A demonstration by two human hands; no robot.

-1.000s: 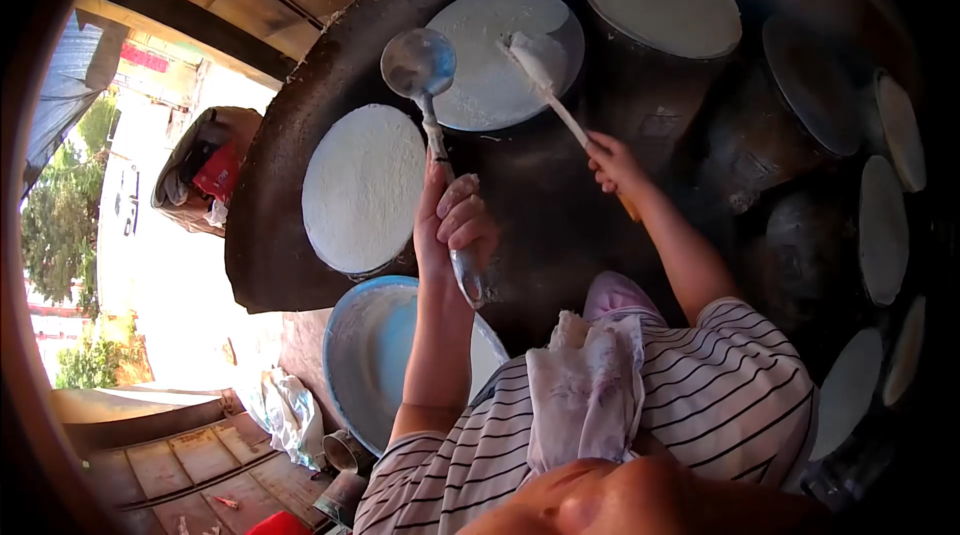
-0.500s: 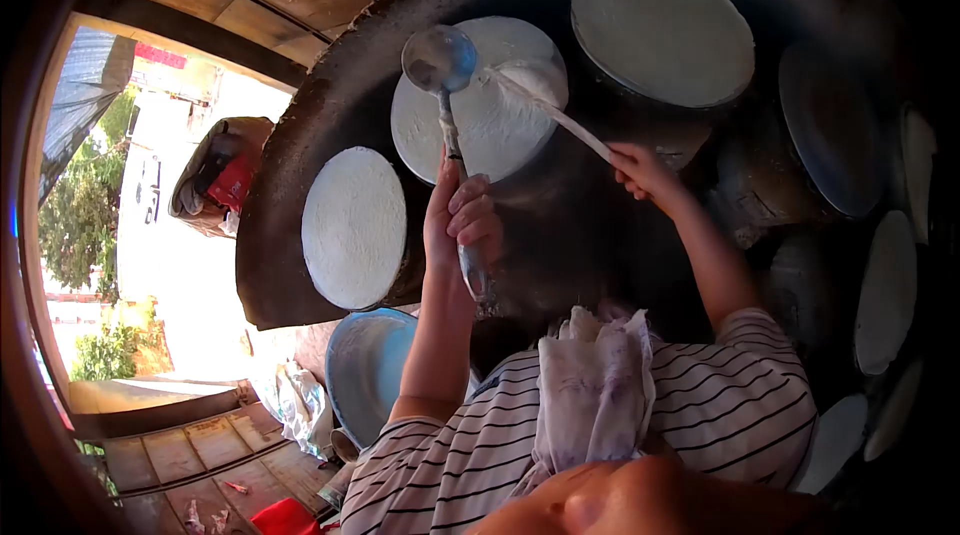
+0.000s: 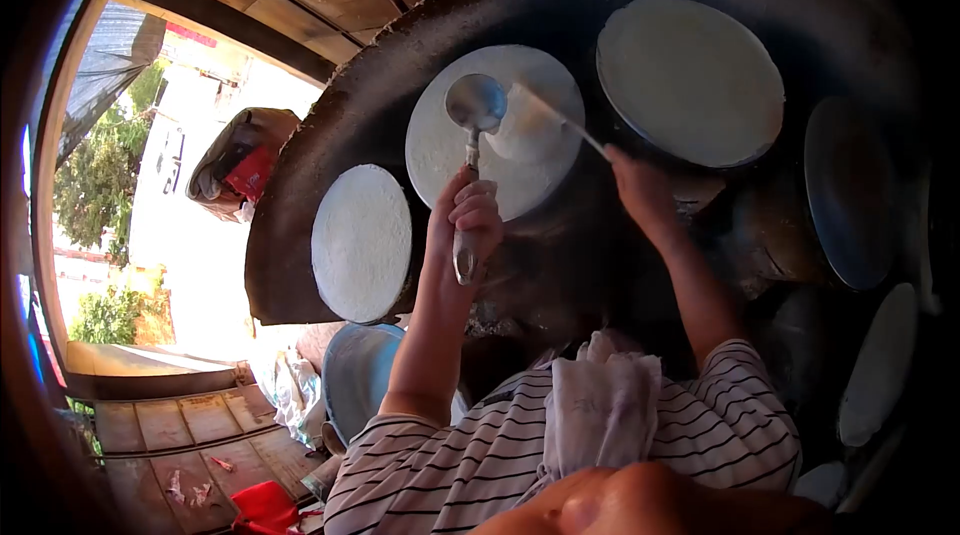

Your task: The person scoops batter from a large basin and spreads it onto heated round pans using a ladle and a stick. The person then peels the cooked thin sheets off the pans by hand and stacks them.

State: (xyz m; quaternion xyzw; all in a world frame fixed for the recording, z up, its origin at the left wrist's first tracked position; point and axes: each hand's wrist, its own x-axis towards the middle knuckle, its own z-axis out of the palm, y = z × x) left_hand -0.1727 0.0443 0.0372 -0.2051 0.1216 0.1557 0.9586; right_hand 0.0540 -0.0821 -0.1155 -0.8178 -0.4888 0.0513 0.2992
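Observation:
My left hand (image 3: pixel 468 217) is wrapped round the handle of a metal ladle (image 3: pixel 476 101). The bowl of the ladle hangs over a round hot plate coated with white batter (image 3: pixel 440 140). My right hand (image 3: pixel 640 193) is closed on a thin pale stick-like spreader (image 3: pixel 588 135). Its far end is smeared by motion over the right half of that same coated round, so its shape cannot be made out. White batter clings to the ladle's neck and lower bowl.
A smaller white-coated round (image 3: pixel 361 243) lies to the left and a larger one (image 3: pixel 690 80) to the right. Beyond it stands a dark bare round plate (image 3: pixel 850 193). A blue basin (image 3: pixel 362 375) sits below on the left, beside a crumpled plastic bag (image 3: pixel 292 387).
The view has shifted, so the rounds sit lower and further right. The spreader has swung across the batter and is now blurred. The ladle stays in my left hand above the round.

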